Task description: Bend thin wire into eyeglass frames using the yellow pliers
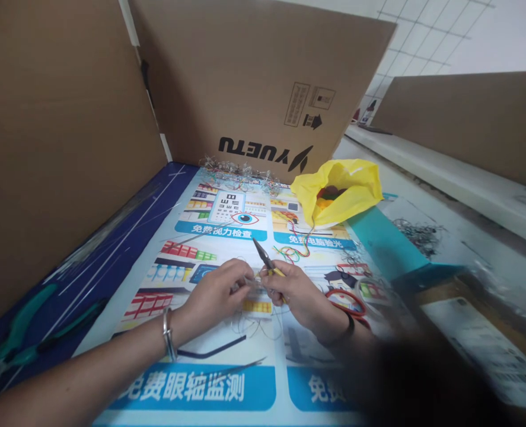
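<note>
While a pair of tapered, dark metal pliers with yellow handles (263, 254) is gripped in the right hand (293, 286), a small, fine, silvery wire piece (257, 285) is pinched by the thumb and fingers of the left hand (223, 289). The wire piece is held between the two hands, just beside the pliers; whether they touch cannot be told. Beneath the pliers, a blue-and-white printed sheet (284, 350) is spread. Beyond them to the right, a bright yellow, crumpled bag (364, 178) is seen standing open.
</note>
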Tool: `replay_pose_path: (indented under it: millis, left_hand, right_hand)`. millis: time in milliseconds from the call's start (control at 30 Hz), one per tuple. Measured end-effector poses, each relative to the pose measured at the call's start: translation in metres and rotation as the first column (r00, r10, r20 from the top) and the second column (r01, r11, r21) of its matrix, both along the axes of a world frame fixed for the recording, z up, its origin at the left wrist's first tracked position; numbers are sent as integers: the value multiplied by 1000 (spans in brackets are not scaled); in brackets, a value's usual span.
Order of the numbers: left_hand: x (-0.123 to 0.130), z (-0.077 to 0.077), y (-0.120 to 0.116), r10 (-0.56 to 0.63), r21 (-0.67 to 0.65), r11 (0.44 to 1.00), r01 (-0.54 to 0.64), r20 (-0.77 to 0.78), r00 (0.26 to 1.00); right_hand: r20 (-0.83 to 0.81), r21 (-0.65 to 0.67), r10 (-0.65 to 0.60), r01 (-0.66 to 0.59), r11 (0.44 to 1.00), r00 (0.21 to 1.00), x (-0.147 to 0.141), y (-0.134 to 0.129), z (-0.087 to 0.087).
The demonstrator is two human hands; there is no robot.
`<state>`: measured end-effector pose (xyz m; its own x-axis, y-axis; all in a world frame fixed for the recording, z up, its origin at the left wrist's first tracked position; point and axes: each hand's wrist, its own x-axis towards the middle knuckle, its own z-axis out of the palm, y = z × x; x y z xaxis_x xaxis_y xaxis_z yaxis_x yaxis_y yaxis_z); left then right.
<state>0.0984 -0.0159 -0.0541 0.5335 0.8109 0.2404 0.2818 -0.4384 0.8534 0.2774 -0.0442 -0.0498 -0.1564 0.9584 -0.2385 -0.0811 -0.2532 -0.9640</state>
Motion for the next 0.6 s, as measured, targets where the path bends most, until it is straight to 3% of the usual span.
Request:
replay_pose_path:
  millis: [100, 167, 367, 500, 600]
  left_hand:
    - [0, 2, 2, -48, 39, 998, 48, 16, 999]
    - [0, 2, 3, -34, -5, 999, 34, 42, 999]
    - [1, -4, 3, 9, -337, 941, 40, 144, 990]
    - [0, -3, 5, 55, -464, 885, 40, 189, 980]
    - [-3, 1, 9, 16, -507, 856, 99, 217, 976]
  right_hand:
    - [13, 25, 15, -16, 1000, 1000, 1, 1, -2]
    - [28, 38, 25, -26, 999, 999, 2, 2, -4]
    - [115, 104, 53, -65, 993, 992, 1, 2, 0]
    - [339, 284, 16, -119, 951, 941, 14, 7, 8]
    - [586, 397, 10, -299, 868, 810, 33, 14, 15]
